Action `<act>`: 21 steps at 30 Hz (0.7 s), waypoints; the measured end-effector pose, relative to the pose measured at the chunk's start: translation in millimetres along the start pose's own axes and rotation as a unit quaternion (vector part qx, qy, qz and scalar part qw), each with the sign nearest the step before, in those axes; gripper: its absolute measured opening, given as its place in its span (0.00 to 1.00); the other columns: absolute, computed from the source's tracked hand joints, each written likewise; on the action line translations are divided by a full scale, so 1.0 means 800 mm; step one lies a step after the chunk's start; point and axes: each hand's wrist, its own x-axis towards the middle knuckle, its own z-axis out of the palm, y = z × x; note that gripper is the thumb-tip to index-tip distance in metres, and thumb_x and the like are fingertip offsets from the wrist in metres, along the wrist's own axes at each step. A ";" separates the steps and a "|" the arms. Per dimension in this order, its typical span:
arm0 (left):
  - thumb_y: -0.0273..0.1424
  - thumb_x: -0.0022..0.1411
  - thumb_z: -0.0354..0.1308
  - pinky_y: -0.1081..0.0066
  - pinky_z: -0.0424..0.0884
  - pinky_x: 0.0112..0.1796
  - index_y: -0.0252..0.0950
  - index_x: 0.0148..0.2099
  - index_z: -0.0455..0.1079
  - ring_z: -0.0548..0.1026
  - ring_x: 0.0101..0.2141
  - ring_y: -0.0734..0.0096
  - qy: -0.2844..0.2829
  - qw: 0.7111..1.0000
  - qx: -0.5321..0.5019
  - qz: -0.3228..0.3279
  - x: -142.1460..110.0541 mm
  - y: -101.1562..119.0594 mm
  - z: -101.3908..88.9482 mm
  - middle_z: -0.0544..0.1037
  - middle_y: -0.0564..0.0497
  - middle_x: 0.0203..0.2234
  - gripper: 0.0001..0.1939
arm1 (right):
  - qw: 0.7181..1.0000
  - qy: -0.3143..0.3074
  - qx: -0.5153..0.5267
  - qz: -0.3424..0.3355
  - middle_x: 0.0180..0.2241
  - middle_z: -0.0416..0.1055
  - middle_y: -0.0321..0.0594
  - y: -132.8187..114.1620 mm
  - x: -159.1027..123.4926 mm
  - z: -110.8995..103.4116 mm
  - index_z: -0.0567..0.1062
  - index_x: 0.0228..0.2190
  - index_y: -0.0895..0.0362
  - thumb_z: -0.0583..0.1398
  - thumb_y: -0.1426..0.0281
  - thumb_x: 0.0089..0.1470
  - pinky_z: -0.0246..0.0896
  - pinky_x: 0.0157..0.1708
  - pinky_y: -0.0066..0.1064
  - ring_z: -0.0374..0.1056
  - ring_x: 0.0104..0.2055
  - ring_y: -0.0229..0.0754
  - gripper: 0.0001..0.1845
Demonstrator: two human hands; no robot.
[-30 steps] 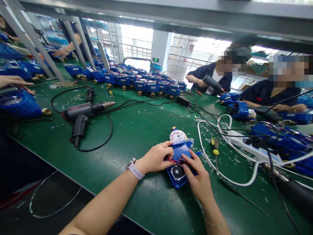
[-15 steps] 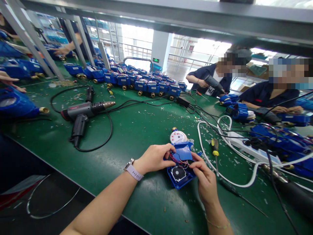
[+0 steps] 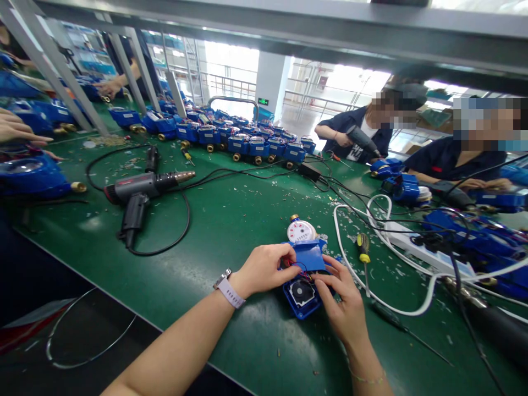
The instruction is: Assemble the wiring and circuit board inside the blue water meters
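Green matting covers the long bench [image 3: 231, 220], littered with wire scraps. At nine o'clock from the work lies a grey heat gun [image 3: 140, 192], nozzle pointing toward three o'clock. Near the bench's front edge rests the blue water meter [image 3: 304, 264], long axis running six to twelve, white dial at the far end, open housing nearest. Left hand [image 3: 264, 269] pinches its wires; right hand [image 3: 342, 300] curls fingertips onto the housing. A yellow-handled screwdriver [image 3: 363, 247] lies at three o'clock.
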 end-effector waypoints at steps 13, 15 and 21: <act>0.49 0.61 0.54 0.72 0.64 0.33 0.37 0.57 0.62 0.66 0.29 0.77 0.020 0.998 -0.057 -0.026 -0.002 -0.001 -0.004 0.72 0.51 0.42 0.28 | 0.999 0.022 -0.029 -0.024 0.51 0.60 0.43 0.000 -0.006 0.014 0.71 0.33 0.58 0.57 0.70 0.66 0.49 0.50 0.40 0.57 0.51 0.53 0.08; 0.49 0.61 0.54 0.71 0.64 0.33 0.39 0.59 0.62 0.68 0.29 0.74 -0.017 0.999 -0.029 -0.026 -0.005 0.006 -0.005 0.73 0.52 0.43 0.29 | 0.999 0.030 -0.028 -0.021 0.51 0.60 0.43 0.000 -0.008 0.017 0.66 0.37 0.57 0.56 0.70 0.66 0.50 0.49 0.40 0.58 0.51 0.52 0.04; 0.37 0.52 0.62 0.67 0.65 0.48 0.38 0.57 0.63 0.72 0.46 0.64 -0.030 0.986 0.059 0.153 -0.009 0.018 -0.002 0.73 0.50 0.49 0.30 | 0.999 0.021 -0.026 0.019 0.54 0.56 0.46 0.004 -0.009 0.013 0.61 0.58 0.59 0.54 0.70 0.61 0.47 0.53 0.39 0.53 0.55 0.50 0.24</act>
